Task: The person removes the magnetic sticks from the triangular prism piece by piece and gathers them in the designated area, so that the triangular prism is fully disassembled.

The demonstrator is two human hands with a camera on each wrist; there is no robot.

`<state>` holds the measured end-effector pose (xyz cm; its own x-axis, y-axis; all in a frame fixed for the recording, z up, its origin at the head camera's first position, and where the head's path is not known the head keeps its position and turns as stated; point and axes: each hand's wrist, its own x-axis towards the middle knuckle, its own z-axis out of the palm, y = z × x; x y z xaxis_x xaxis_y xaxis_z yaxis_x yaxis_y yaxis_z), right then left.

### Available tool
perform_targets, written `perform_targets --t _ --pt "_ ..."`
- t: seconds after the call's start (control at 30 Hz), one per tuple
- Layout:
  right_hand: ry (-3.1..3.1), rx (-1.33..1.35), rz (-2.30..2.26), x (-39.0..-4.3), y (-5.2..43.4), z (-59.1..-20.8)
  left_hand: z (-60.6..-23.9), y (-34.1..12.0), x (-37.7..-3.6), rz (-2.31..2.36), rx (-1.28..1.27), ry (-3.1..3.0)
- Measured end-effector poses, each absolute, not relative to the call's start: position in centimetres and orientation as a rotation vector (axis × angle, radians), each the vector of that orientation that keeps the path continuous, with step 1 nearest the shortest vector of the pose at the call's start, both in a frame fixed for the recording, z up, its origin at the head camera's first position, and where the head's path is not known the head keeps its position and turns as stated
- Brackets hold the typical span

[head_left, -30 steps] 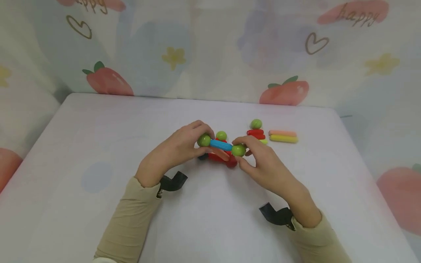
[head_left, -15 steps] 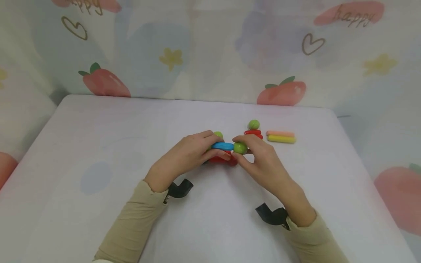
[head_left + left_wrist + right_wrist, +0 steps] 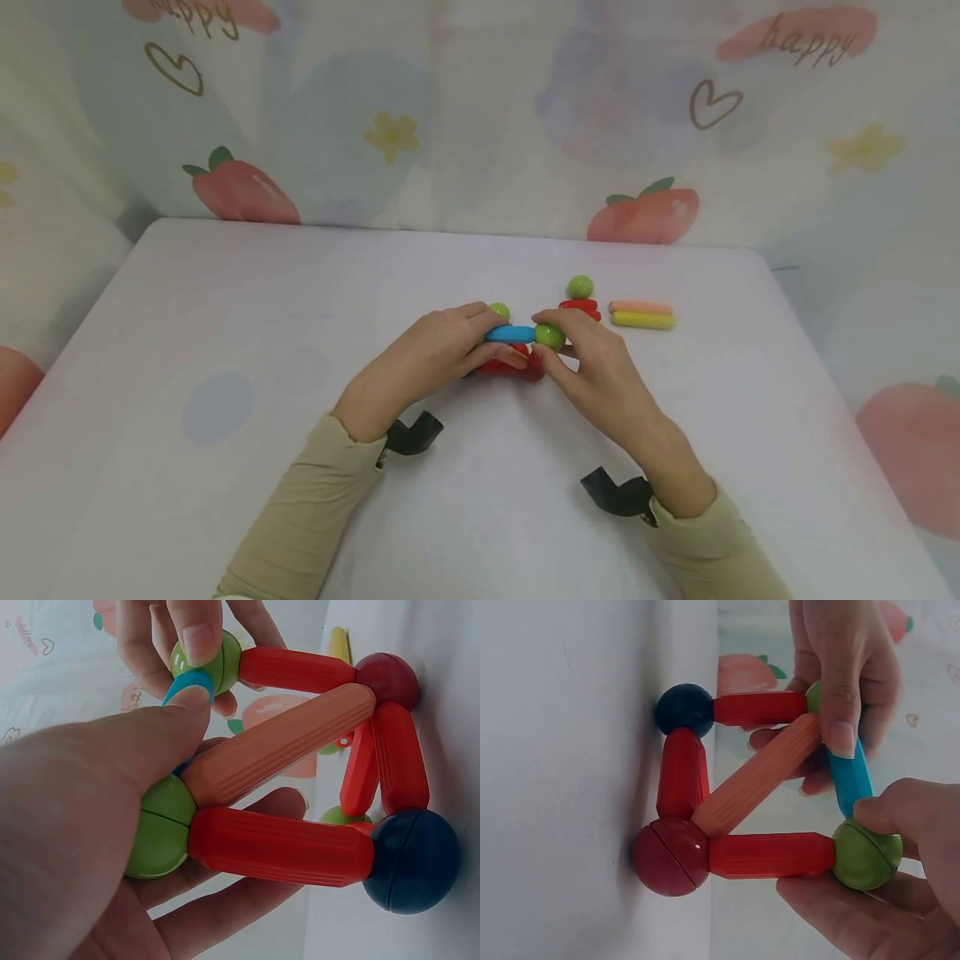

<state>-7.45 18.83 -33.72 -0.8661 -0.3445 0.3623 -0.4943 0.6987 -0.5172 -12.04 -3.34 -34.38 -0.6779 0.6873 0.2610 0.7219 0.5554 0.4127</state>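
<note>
Both hands have eased the blue rod (image 3: 510,334) level. The left hand (image 3: 427,354) and right hand (image 3: 592,367) each pinch a green ball (image 3: 550,337) at its ends, atop the red frame (image 3: 769,855) on the table (image 3: 225,333), which looks nearly squared up.

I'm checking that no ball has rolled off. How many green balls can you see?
4 in view: one under the left hand at the blue stick's left end, one in the right hand at its right end, one behind the left fingers, one atop the red pile. More may be hidden.
</note>
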Motion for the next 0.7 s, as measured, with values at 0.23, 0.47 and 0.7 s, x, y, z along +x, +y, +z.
perform_targets --t 0.23,0.47,0.7 --pt "-2.639 0.655 0.944 -7.6 18.72 -34.03 -34.38 -3.31 -12.06 -0.75 -1.226 -2.684" --pt "-2.63 0.62 0.951 -7.46 18.57 -34.03 -34.22 -3.16 -12.06 -0.716 -1.221 -2.711" --pt "-2.594 0.626 0.939 -7.61 18.53 -34.18 -34.34 -3.11 -12.01 -0.702 -1.217 -2.707"
